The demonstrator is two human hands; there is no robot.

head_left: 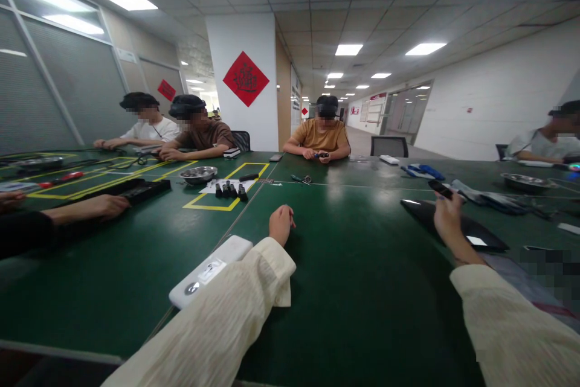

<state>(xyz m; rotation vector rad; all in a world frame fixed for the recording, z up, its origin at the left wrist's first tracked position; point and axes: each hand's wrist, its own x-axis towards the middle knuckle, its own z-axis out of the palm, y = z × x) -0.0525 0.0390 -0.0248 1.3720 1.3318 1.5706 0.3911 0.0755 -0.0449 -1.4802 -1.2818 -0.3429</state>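
My right hand (448, 217) is raised on the right, its fingers closed on a small black phone-like device (439, 188) that tilts up to the left. Behind that hand lies a dark, glossy, curved panel (478, 231) on the table. My left hand (281, 225) rests on the green tabletop near the middle, its fingers curled in, with nothing seen in it. Beside my left forearm lies a white oblong device (229, 249) with a label and a round dark spot.
Black cylindrical parts (231, 191) and a metal bowl (198, 175) sit by yellow tape. Scissors-like tools (302, 179) lie ahead. Gloves (484, 198) and another bowl (528, 182) are at right. Several people sit around; another person's hand (111, 207) touches a black tray (145, 192).
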